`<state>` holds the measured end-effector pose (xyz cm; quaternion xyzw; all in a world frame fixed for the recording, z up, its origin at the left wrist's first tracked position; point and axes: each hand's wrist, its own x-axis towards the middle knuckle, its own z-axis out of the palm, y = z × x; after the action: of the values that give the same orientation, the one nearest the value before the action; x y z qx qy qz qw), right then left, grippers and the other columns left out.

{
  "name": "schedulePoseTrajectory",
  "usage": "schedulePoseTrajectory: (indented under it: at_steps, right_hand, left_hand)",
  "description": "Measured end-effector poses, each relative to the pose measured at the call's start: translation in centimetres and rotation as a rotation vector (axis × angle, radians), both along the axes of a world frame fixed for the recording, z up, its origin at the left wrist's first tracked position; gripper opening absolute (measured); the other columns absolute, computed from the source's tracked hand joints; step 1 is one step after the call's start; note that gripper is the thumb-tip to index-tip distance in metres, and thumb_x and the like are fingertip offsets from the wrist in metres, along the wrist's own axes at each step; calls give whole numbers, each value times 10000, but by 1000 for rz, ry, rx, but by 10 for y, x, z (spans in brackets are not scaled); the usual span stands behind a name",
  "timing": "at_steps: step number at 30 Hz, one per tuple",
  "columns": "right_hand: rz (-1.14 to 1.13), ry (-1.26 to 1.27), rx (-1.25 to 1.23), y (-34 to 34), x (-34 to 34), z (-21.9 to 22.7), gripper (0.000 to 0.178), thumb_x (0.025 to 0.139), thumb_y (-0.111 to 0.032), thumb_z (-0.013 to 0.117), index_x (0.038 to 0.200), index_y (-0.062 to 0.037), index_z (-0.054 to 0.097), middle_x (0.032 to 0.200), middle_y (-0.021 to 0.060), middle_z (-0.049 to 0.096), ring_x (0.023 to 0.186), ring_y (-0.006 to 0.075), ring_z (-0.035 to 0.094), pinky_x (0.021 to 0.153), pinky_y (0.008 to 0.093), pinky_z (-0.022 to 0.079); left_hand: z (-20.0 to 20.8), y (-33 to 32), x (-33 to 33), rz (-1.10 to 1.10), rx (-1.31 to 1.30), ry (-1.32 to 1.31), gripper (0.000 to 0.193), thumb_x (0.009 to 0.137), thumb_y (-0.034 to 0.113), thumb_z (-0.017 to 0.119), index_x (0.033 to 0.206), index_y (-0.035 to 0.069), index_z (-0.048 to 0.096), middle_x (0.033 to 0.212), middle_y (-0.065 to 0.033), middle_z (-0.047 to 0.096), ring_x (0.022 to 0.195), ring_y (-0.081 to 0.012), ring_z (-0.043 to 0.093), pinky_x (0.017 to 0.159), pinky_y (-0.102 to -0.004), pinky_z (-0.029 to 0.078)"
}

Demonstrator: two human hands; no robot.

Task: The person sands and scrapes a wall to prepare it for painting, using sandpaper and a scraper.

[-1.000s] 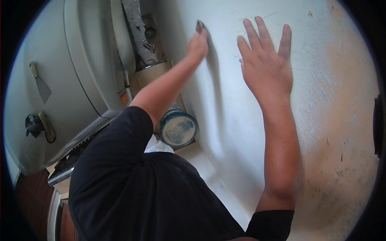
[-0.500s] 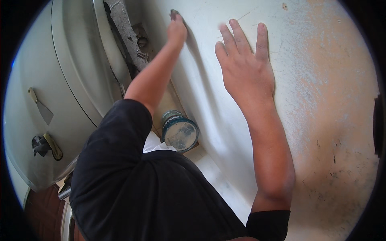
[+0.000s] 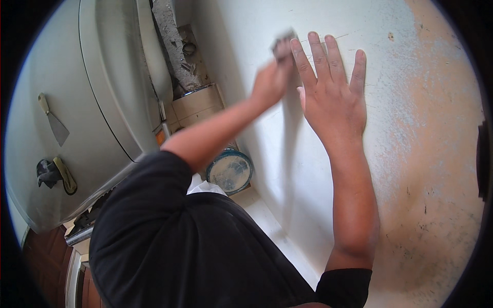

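Though blurry, dark object (image 3: 285, 36) in left hand (image 3: 273, 78)

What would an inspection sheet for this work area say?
Surface: wall, white with blotchy tan patches toward the right.
Job's things: small dark object, too blurred to identify.
Clutter: scraper and dark crumpled item on the car; dusty-topped bucket near the wall.
Hands: left hand grips the object; right hand lies on the wall, fingers spread.
Cables: nothing seen.
Surroundings: grey car at left; rubble beside it.
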<state>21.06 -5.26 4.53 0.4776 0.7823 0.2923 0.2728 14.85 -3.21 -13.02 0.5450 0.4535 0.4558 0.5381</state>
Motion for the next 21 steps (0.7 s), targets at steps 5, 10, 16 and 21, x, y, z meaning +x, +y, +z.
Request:
schedulePoseTrajectory:
  at_steps: [5, 10, 16, 21]
  right_hand:
    - [-36, 58, -52, 1, -1, 4, 876, 777, -627, 558, 1480, -296, 154, 1505, -15, 240, 1386, 187, 220, 1134, 547, 103]
    - [-4, 160, -41, -1, 1, 0, 857, 773, -623, 566, 1471, -270, 216, 1469, 16, 313, 1359, 225, 259, 1125, 554, 146]
    - [-21, 151, -78, 0, -1, 2, 842, 786, -624, 549, 1473, -266, 217, 1469, 25, 319, 1366, 240, 248, 1129, 554, 135]
    - [-58, 151, -56, -1, -1, 4, 873, 778, -678, 508, 1481, -300, 153, 1504, 5, 252, 1390, 204, 212, 1137, 546, 94]
  left_hand:
    - [-34, -21, 10, -69, 232, -223, 447, 947, 161, 456, 1371, 36, 393, 1439, -190, 368, 1355, -328, 318, 1109, -386, 265]
    - [34, 101, -15, 168, 90, -49, 295, 953, 211, 388, 1172, 34, 474, 1154, -224, 558, 857, -461, 567, 743, -472, 485]
    - [-52, -21, 20, 36, 476, 112, 502, 971, 203, 324, 1427, 1, 269, 1454, -260, 285, 1327, -410, 310, 1046, -396, 340]
    - [14, 80, 0, 98, 311, 79, 489, 950, 171, 381, 1409, 26, 299, 1389, -240, 384, 1297, -398, 358, 1027, -396, 367]
